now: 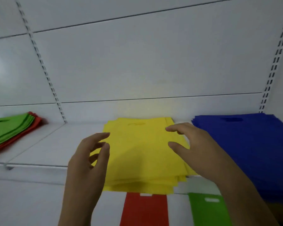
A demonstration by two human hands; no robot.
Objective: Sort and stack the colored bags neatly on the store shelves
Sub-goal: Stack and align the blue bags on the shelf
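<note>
A: Nearest us, the left hand (88, 160) and right hand (198, 149) flank the stack of flat yellow fabric bags (142, 154) on the white metal shelf (44, 144), one at each side edge.

B: Gripping it?

A: No, both hang relaxed with fingers spread, holding nothing. The stack lies between them, long axis running away from us, front edges ragged, so squaring it needs both palms pressing inward.

B: Neighbours?

A: A stack of flat blue bags (245, 144) just beyond the right hand.

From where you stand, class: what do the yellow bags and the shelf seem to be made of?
Yellow bags: probably thin non-woven fabric or matte plastic; they lie flat, dull, with staggered sheet-thin edges at the front of the stack. Shelf: likely white painted metal; smooth, faintly glossy, with slotted uprights behind. Blur leaves both uncertain.
</note>
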